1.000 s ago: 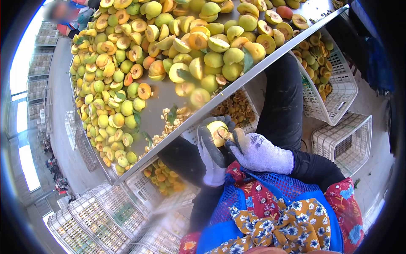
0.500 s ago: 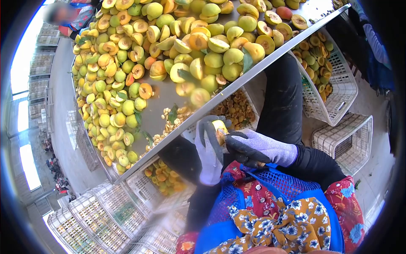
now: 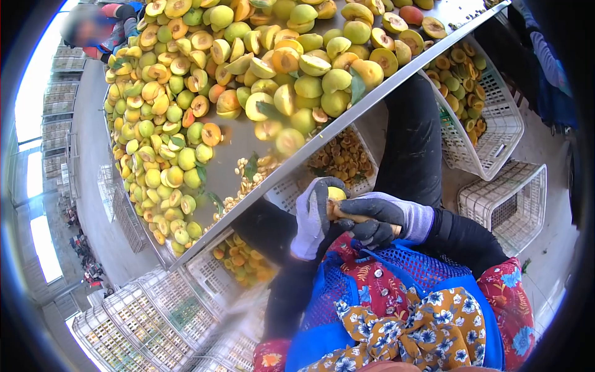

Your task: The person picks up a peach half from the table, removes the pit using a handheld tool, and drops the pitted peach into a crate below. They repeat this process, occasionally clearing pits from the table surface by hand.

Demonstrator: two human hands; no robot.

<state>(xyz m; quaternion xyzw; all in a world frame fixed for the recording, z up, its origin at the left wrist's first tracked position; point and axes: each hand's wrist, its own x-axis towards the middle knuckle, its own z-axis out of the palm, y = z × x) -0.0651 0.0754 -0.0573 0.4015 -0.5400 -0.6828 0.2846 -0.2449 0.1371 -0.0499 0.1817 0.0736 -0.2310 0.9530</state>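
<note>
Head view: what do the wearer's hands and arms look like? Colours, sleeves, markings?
Left hand and right hand: pale lavender knit gloves with dark grey coating over the fingers. Forearms: plain black sleeves. Upper arms: red floral fabric, blue flowers visible on the right. No glove lettering readable.

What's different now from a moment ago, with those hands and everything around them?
The right hand has rolled over, showing its dark glove fingers curled round a light handle that was hidden at first. The left hand has turned the fruit, whose cut face no longer shows. At far right, a co-worker's sleeve has come into view. The fruit heap looks unchanged.
</note>
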